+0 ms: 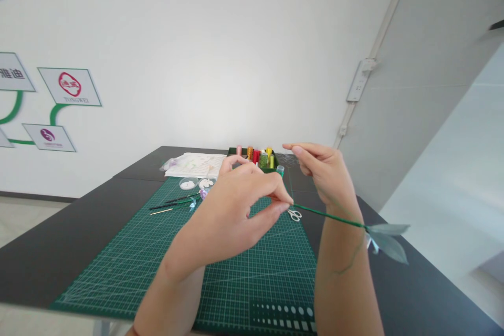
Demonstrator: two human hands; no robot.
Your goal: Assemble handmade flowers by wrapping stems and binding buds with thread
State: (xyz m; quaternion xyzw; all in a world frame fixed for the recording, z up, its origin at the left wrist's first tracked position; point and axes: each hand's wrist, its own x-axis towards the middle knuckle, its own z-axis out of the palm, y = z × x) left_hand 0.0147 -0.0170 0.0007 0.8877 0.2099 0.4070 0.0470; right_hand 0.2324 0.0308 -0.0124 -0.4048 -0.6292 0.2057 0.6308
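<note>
- I see the left hand (252,207) grasping one end of a green stem (328,216) between thumb and forefinger, above the desk (37,260).
- The stem slants toward the desk's right edge, in front of the right forearm, and ends in two grey-green leaves (389,241) with a small pale-blue flower (374,244) just under them.
- My right hand (315,163) is raised, thumb and forefinger brought together; a fine green thread (291,181) runs up from the left fingertips toward them, but I cannot tell whether they grip it.
- Below both hands, a green cutting mat (118,268) reaches the desk's near edge.
- White-handled scissors (294,216) lie by the mat's right edge, partly hidden by the left hand.
- Toward the mat's far left corner I have two clear dishes (189,184) with white pieces, dark-stemmed flowers (192,203) and a thin stick (161,211).
- At the desk's far edge, a dark green tray (232,153) holds coloured thread spools (256,156); white sheets (189,164) lie nearer the far left corner.
</note>
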